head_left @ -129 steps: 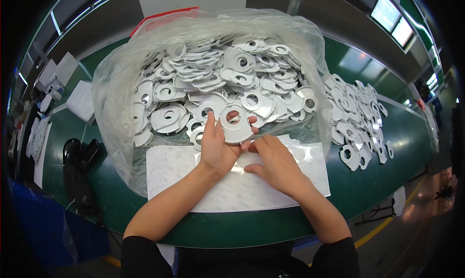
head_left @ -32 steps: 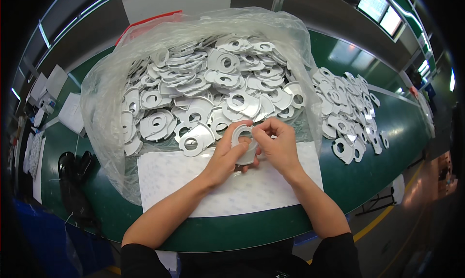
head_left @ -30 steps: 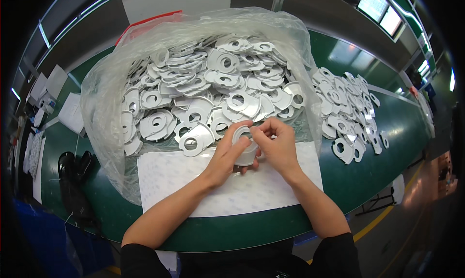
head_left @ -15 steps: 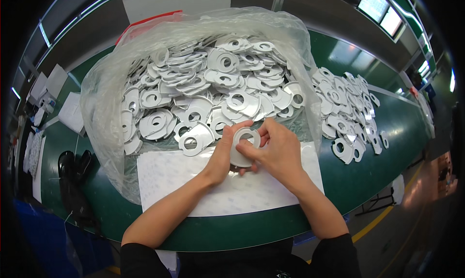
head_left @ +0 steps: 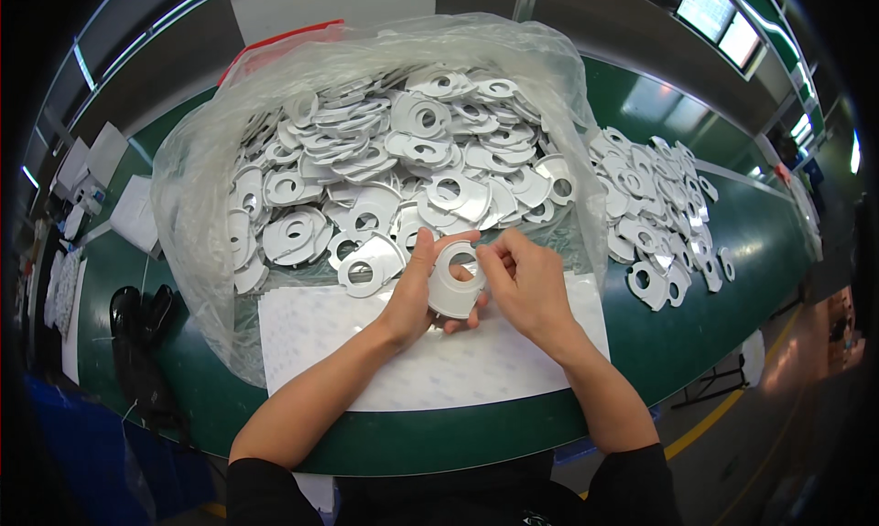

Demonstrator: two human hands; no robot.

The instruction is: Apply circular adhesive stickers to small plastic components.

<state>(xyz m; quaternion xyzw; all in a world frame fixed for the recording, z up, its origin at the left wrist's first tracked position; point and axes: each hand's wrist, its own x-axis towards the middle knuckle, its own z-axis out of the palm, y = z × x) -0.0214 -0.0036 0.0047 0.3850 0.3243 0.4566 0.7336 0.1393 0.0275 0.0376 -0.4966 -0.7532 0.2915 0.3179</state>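
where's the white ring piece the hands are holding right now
In the head view the white ring piece sits near the middle, pinched between the left hand and right hand, just above the white sheet and in front of the plastic bag.

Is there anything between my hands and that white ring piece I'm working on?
Nothing visible. The left hand and right hand both already hold the white ring piece directly, above the white sheet, just in front of the clear bag of similar pieces.
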